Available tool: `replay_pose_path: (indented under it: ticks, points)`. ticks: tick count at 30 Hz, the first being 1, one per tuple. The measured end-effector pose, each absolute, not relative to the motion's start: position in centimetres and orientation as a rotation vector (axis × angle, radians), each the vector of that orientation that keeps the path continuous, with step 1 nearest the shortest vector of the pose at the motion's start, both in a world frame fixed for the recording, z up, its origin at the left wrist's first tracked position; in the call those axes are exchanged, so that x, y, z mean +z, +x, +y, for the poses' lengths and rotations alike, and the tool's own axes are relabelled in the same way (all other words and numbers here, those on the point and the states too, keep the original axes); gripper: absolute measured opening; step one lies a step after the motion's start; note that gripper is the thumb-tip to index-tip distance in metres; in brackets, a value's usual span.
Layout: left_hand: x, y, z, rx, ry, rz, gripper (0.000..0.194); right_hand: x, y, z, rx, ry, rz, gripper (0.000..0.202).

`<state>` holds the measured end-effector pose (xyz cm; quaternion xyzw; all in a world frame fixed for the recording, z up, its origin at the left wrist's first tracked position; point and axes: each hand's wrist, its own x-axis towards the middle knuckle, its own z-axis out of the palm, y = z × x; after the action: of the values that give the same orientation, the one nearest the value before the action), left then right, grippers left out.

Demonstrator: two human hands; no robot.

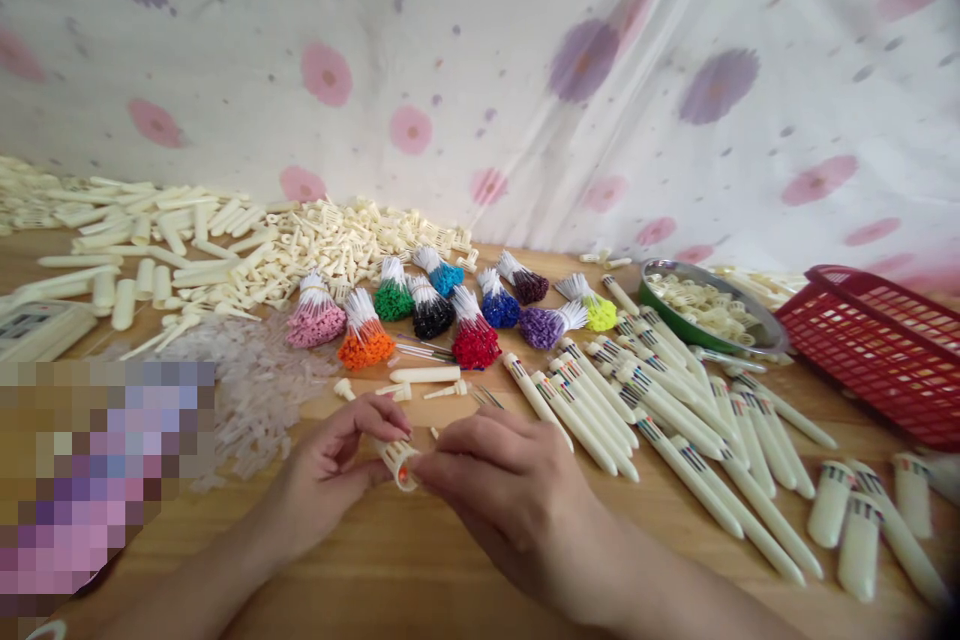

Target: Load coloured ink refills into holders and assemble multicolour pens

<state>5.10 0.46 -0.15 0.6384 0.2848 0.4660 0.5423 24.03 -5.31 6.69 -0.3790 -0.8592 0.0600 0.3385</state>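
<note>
My left hand point(322, 470) pinches a short cream slotted pen part point(396, 458) between thumb and fingers, its round open end turned toward me. A bit of orange shows inside that opening. At the rim, the fingertips of my right hand point(525, 495) are pressed together; what they hold is hidden. Just beyond my hands lie a cream pen barrel point(425, 374) and a few small cream plunger-like pieces point(446, 390). Bundles of white-stemmed coloured pieces stand behind them, among them an orange bundle point(365, 335) and a red bundle point(475, 332).
Several multicolour pens point(664, 410) lie at the right, by a green-sided metal bowl point(675, 325) of cream parts and a red basket point(885, 360). Cream parts point(337, 240) heap at the back left. Clear plastic bits point(247, 400) lie left; a patterned curtain point(480, 70) hangs behind.
</note>
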Motion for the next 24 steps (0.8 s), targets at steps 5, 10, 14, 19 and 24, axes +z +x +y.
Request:
replay_pose_path:
  ticks: [5,10,14,19,24]
  points:
    - [-0.3,5.0,0.4,1.091,1.582,0.700,0.013,6.7,23.8,-5.2,0.051,-0.991,-2.358,0.022]
    - [-0.4,4.9,0.3,1.126,1.763,0.827,0.014,6.2,23.5,-5.2,0.114,-1.115,-2.336,0.023]
    - [0.0,4.9,0.0,1.170,1.947,0.963,0.012,5.1,23.2,-4.9,0.470,-1.285,-2.012,0.018]
    - [0.3,5.1,-0.1,1.170,2.016,1.084,0.015,3.7,22.6,-3.7,1.007,-1.459,-1.595,0.015]
    - [-0.1,5.2,-0.1,1.039,1.805,1.192,0.007,3.2,23.3,-2.6,0.943,-1.276,-1.740,0.017]
